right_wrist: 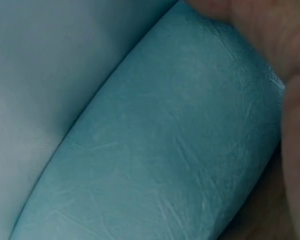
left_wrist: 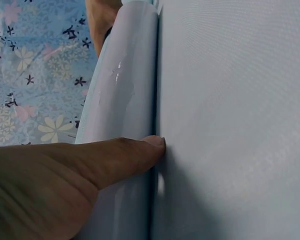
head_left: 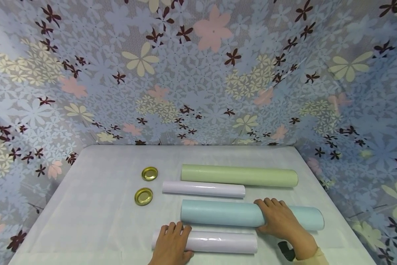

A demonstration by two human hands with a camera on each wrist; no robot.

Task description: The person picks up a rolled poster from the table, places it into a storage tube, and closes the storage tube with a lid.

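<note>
Near the table's front edge, my left hand (head_left: 172, 243) grips a glossy white roll (head_left: 224, 242) close to its left end. In the left wrist view the thumb (left_wrist: 135, 155) reaches across this roll to where it meets the table. My right hand (head_left: 279, 219) holds a thicker light blue roll (head_left: 221, 212) right of its middle, fingers over the far side and thumb on the near side. The right wrist view shows the blue roll's wrinkled surface (right_wrist: 155, 130) up close. Both rolls lie on the table, roughly parallel, a narrow gap between them.
Behind the blue roll lie a thinner white roll (head_left: 203, 189) and a pale green roll (head_left: 239, 175). Two gold-coloured round lids or shallow dishes (head_left: 143, 196) sit to their left. A white cloth covers the table (head_left: 85, 206); flowered fabric (head_left: 198, 84) hangs around it.
</note>
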